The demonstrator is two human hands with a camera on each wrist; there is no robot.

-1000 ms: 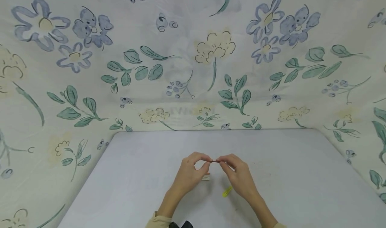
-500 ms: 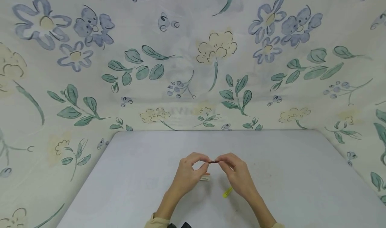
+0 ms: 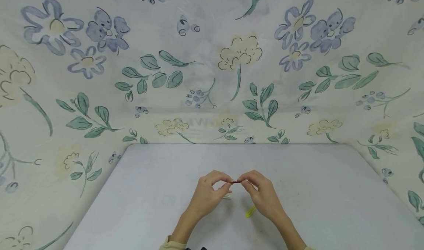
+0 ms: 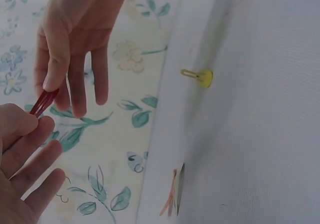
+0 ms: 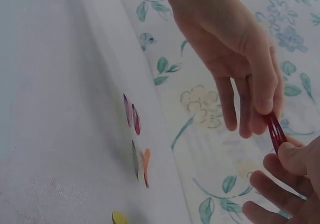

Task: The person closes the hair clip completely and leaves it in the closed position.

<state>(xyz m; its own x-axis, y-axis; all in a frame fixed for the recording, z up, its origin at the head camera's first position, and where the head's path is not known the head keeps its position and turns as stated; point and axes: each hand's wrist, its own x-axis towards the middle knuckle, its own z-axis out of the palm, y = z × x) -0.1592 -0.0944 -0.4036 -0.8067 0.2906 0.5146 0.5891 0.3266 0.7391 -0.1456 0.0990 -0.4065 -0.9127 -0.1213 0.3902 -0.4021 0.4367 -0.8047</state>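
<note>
A dark red snap hair clip [image 3: 236,182] is stretched between my two hands over the table. My left hand [image 3: 207,195] pinches one end with thumb and index finger, and my right hand [image 3: 263,193] pinches the other end the same way. The long slots of the red clip [image 4: 44,102] show between the fingertips in the left wrist view. In both wrist views the remaining fingers are spread away from it. Below the hands lies a yellow hair clip [image 3: 250,211]. A white hair clip [image 3: 227,196] lies partly behind my left hand.
Beside the white one lies an orange hair clip [image 5: 146,168]. A pink-purple clip [image 5: 128,110] and a red-pink clip [image 5: 137,120] are also on the white table [image 3: 149,191]. Floral cloth [image 3: 198,66] surrounds the table at the back and sides.
Both hands have come slightly lower in the head view, still pinching the red hair clip. The head view has shifted a little. The clips on the table have not visibly moved.
</note>
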